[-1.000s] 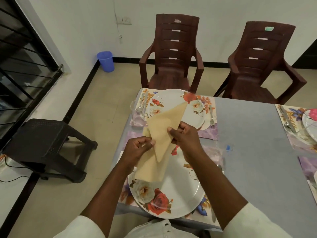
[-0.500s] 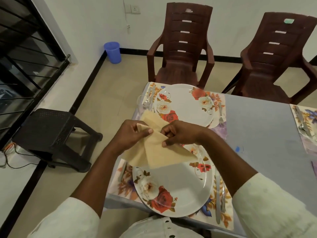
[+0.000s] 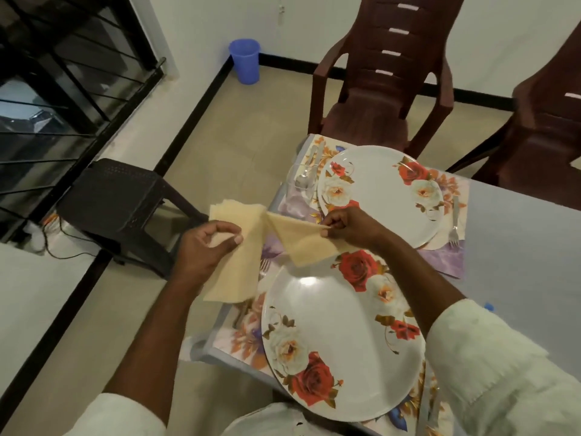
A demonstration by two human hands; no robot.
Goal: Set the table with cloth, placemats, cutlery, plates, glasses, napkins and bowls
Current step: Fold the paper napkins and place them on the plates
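Left hand [image 3: 209,247]: curled round a stack of cream napkins [image 3: 234,256], thumb across the front, fingers behind; held in the air off the left edge of the table [image 3: 515,247].
Right hand [image 3: 349,226]: pinches one corner of a single napkin [image 3: 301,239] between thumb and fingertips; the sheet hangs from that corner.
Single napkin, position: stretched between the two hands, its left end meeting the stack, its lower edge hanging just above the top rim of the near plate [image 3: 342,341].
Step in hand (judged): separating one napkin from the stack in order to lay it at the near place.
Method: keep a firm hold on the stack with the left hand so only the top sheet comes away; pull the corner to the right and level, not upward, to avoid dragging a second sheet.
Method, laying: bring the sheet over the near plate, lower it flat, then release the corner.
Caution: a clear glass [image 3: 303,180] stands by the far plate [image 3: 380,196], near the right hand; keep the wrist clear of it.
Nearby settings: both plates rest on floral placemats [image 3: 443,256]; a fork [image 3: 454,228] lies right of the far plate.
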